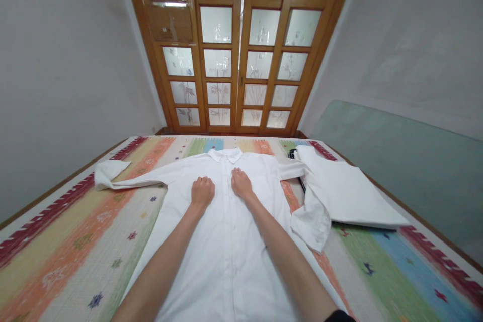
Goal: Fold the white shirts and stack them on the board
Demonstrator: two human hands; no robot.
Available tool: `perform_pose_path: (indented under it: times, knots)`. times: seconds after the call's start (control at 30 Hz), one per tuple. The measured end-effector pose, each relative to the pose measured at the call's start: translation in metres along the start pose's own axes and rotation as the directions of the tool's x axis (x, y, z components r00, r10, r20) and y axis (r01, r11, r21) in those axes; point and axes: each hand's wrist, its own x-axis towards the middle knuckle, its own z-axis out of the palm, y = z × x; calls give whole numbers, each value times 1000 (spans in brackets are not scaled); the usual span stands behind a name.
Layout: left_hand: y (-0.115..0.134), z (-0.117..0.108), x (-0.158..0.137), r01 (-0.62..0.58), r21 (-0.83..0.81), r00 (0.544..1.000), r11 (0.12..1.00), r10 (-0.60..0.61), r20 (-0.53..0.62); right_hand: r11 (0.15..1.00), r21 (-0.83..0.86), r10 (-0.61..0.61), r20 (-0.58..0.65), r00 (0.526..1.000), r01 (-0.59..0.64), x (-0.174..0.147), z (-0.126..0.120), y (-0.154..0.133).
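A white button-up shirt (226, 241) lies flat and face up on a striped, many-coloured bed cover (75, 241), its collar (225, 154) pointing away from me. My left hand (202, 192) rests on the chest left of the button line, fingers curled under. My right hand (241, 183) presses on the chest just right of the button line, fingers bent down onto the cloth. The shirt's left sleeve (113, 176) stretches out to the left. Its right sleeve (311, 216) is bent and drooping to the right.
A folded white cloth (347, 193) lies on the bed at the right, with a dark item (300, 181) partly under it. Wooden doors with frosted glass panes (237, 60) stand beyond the bed. A pale green panel (407, 161) runs along the right wall.
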Motion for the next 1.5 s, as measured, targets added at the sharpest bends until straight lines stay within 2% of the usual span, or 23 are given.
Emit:
perform_pose_path:
  times: [0.2,0.33,0.47,0.57,0.7,0.87,1.0,1.1,1.17,1.27,1.33,1.5]
  knots:
    - [3,-3,-20,-7,15,995,1000,5,98,999,-31,-15,13,1000,15,-21,-6,7]
    - [-1,-6,-30,13,28,984,1000,-18,177,998,-46,32,5,999,-31,-36,-11,12]
    - [-17,-13,-28,119,66,961,991,-132,245,998,-54,32,10,999,-32,-54,-16,16]
    - [-34,-20,-22,206,99,941,974,-225,253,999,-44,7,-8,1000,-7,-76,-21,23]
    - [-47,-25,-15,253,108,928,961,-273,255,1000,3,-5,-109,994,6,-111,-32,43]
    - [-47,-26,-12,267,102,920,958,-285,269,990,118,104,-290,951,-72,-159,-50,72]
    - [-44,-25,-12,268,114,927,957,-288,240,990,82,132,-294,947,-112,-200,-66,88]
    - [-34,-23,-10,208,109,953,972,-226,200,987,-6,152,-237,960,-158,-225,-80,96]
    - [-20,-19,-9,78,34,978,996,-83,191,980,-46,179,-201,963,-192,-237,-89,99]
    - [10,-11,-4,-77,-134,978,988,101,181,962,-53,258,-124,958,-266,-248,-101,98]
    - [31,-5,0,-84,-199,977,976,120,175,942,-56,329,-43,943,-331,-253,-107,95]
    - [61,3,13,44,-250,986,967,-2,169,909,-138,407,86,909,-394,-260,-115,90]
